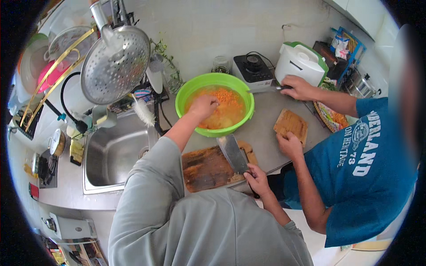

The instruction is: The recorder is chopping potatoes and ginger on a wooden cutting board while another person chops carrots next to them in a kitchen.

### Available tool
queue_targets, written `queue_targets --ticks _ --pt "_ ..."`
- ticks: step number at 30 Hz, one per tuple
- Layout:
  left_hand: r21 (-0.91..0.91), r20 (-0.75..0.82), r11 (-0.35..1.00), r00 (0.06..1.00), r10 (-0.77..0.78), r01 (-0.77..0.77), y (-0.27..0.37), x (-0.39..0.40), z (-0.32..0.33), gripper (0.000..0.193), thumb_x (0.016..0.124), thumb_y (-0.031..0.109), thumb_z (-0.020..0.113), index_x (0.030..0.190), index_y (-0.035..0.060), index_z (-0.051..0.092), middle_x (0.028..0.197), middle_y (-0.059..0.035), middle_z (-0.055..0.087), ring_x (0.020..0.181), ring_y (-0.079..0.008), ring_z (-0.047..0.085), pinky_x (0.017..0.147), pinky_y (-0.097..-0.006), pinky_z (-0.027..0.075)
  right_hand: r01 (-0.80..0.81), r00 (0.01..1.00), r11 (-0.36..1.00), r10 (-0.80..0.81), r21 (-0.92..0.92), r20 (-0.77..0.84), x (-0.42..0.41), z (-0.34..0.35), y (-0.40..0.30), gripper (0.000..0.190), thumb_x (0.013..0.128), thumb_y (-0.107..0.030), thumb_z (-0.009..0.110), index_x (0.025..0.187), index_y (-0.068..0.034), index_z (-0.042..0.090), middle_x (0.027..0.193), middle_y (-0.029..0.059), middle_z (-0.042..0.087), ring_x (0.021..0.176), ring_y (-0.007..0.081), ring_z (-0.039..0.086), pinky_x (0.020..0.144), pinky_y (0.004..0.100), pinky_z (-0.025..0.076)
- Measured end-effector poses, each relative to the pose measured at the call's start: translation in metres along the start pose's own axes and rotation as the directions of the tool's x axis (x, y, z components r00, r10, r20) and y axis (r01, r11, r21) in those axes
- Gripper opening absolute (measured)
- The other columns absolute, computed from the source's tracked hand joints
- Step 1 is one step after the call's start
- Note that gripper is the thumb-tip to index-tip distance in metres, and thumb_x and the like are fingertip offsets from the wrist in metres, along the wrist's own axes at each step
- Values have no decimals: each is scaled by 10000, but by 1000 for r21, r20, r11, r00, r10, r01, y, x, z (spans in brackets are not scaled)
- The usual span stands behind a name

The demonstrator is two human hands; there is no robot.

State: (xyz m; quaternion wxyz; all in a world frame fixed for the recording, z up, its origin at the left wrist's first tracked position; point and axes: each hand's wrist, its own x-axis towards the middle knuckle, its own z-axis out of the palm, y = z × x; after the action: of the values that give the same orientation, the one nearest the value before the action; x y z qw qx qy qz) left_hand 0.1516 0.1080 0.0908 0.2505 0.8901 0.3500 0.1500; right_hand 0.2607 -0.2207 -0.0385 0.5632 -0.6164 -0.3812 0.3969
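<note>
My left hand (203,105) is over a green plastic basin (215,132), its fingers curled; whether anything is between them is hidden. Small diced orange pieces (226,95), which look like carrot, lie in cloudy orange liquid inside the basin. In my right hand (258,179) is the black handle of a cleaver (232,153). Its broad blade slants across a worn wooden cutting board (203,168), tip towards the basin. The board lies on the counter just in front of me.
At right, a co-worker's hands hold a knife (266,89) and a small wooden board (292,124). A steel sink (116,156) lies left, below a hanging perforated skimmer (114,66). A blender base (252,69) and white-green appliance (301,63) stand behind.
</note>
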Motion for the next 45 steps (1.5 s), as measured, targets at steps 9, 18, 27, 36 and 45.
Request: queue_targets --ticks 9,18,27,36,45 --pt "358 278 932 948 -155 47 -18 73 65 421 784 218 603 1202 166 593 1173 -115 617 1089 -289 583 924 -405 463 48 999 988 -47 150 -8 -4 5 25 382 869 -34 601 1234 -16 489 769 2 567 586 54 501 502 215 432" --pt "58 551 998 833 -50 22 -6 55 56 662 708 274 718 1315 147 486 1283 -137 545 1181 -276 525 982 -377 411 12 1000 983 -6 181 -31 -5 12 19 359 862 5 595 1205 -2 491 857 30 573 613 67 496 532 218 432" --pt "-434 212 885 974 -85 171 8 35 3 586 728 222 741 1252 99 508 1213 -156 581 1062 -215 580 886 -346 470 72 997 990 -69 119 -33 -3 14 32 377 856 1 605 1215 -15 489 871 49 593 615 74 510 524 230 444" --pt "-252 185 957 978 -99 145 -6 11 -5 582 685 372 751 1171 89 600 1107 -103 648 1017 -243 613 900 -331 452 -42 999 988 46 151 -24 -7 11 28 391 852 -22 625 1221 -21 494 918 53 601 653 83 528 542 239 462" --pt "-43 156 971 962 -226 235 -24 -8 -19 618 664 375 757 1222 185 570 1211 -82 599 1179 -285 518 949 -672 300 -179 983 950 185 257 4 -16 13 40 430 875 33 550 1275 -60 422 876 62 555 535 75 480 448 230 416"
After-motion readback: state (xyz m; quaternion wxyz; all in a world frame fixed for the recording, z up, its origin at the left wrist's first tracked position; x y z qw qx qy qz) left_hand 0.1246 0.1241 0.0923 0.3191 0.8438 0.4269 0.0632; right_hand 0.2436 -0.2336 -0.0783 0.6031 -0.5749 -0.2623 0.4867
